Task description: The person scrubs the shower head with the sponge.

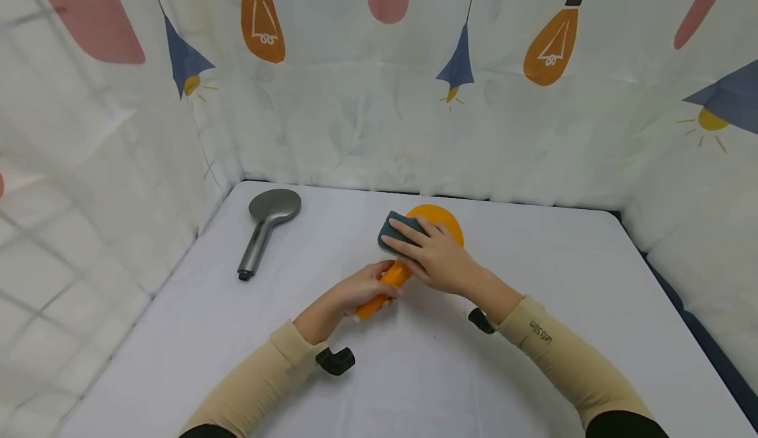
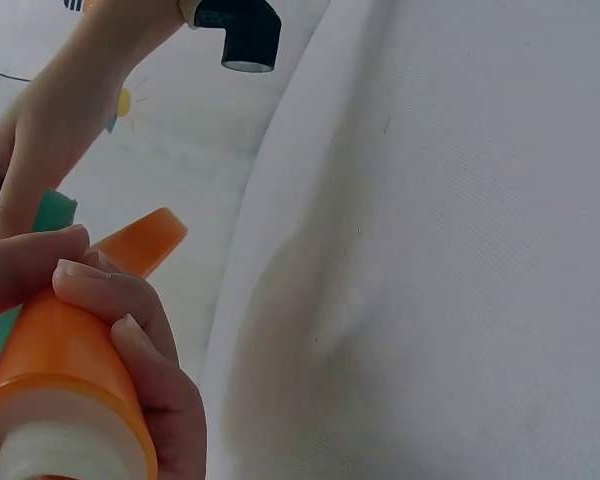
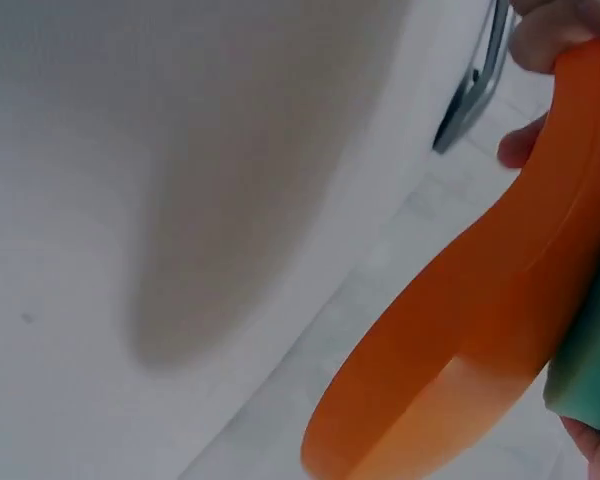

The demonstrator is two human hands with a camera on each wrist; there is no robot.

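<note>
Orange and held above the counter [image 1: 414,379], the shower head [image 1: 400,273] slants from its handle, nearer the person, to its round face at the far right. The left grip [image 1: 364,290] is curled round the handle, thumb and fingers pinching it; the white tail end pokes out on the near side. The right grip [image 1: 441,260] lies over a green sponge [image 1: 391,228], fingers nearly straight and a little spread, with the sponge against the shower head. Well apart, toward the far left corner, lies a grey shower head [image 1: 266,223], handle pointing nearer. Beige sleeves [image 1: 260,369] cover the forearms. Behind hangs a white curtain [image 1: 355,116] printed with orange bulbs and blue lamps.
</note>
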